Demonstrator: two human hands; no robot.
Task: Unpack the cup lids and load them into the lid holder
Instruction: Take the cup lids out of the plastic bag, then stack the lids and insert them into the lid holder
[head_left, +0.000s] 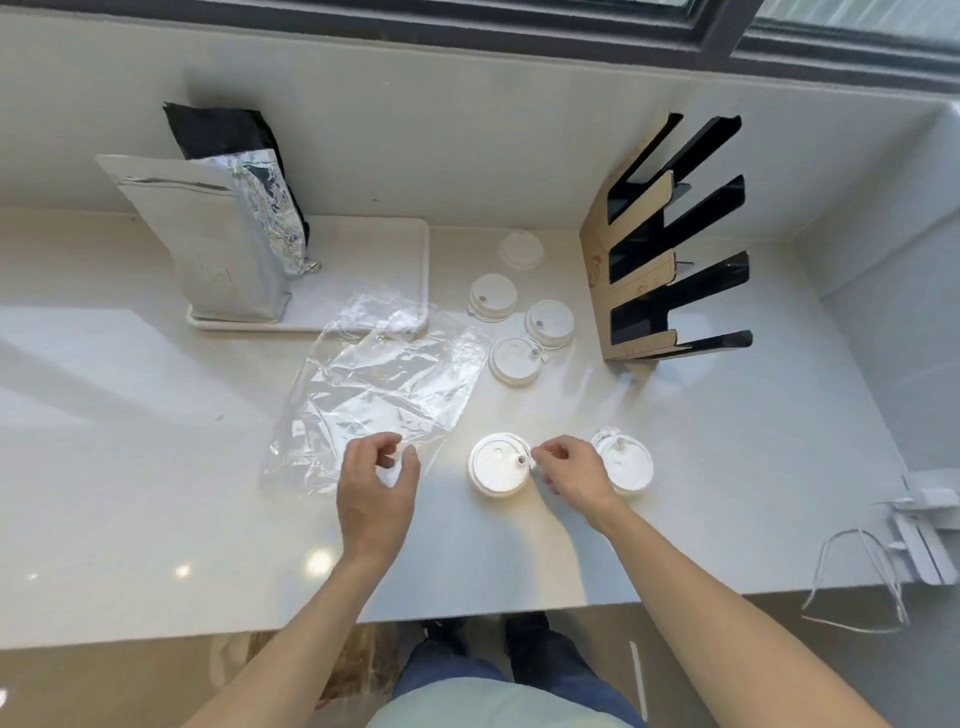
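A short stack of white cup lids (496, 467) sits on the counter near me. My right hand (571, 470) pinches the small tab at that stack's right rim between thumb and fingers. A second stack of lids (631, 465) lies just right of it, partly hidden by that hand. My left hand (376, 480) hovers with curled, parted fingers over the near corner of the crumpled clear plastic bag (384, 384). Several loose lids (514, 358) lie farther back. The cardboard and black lid holder (670, 249) stands at the back right, and I see no lids in its slots.
A white tray (374, 249) at the back left carries a white pouch (208, 244) and a black and foil bag (249, 171). A folded white paper bag with handles (919, 540) hangs over the counter's right front edge. A wall and window ledge close off the back.
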